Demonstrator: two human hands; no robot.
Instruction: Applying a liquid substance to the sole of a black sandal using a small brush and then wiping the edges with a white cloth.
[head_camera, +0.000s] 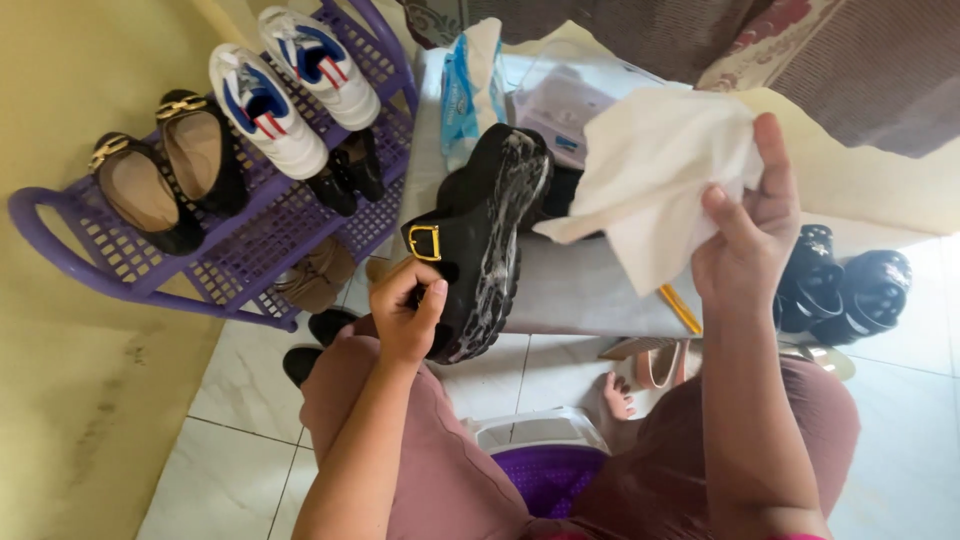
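Wiping stage — chunky black buckled shoe (478, 240), soapy sole up.
Left hand (405, 310) clamps its heel; right hand (745, 235) pinches white wipe cloth (650, 170) — next needs cloth-to-sole contact.

black shoe (478, 235), gold buckle | white wipe (655, 170) | purple rack (240, 250) | white-blue-red sneakers (268, 110)

the white cloth (655, 170) hides the black shoe's (480, 240) far end; frame edge crops the purple rack (250, 250).

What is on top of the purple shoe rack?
On the purple shoe rack: two white sneakers and two black flats with tan insoles. Darker shoes sit on lower shelves, mostly covered.
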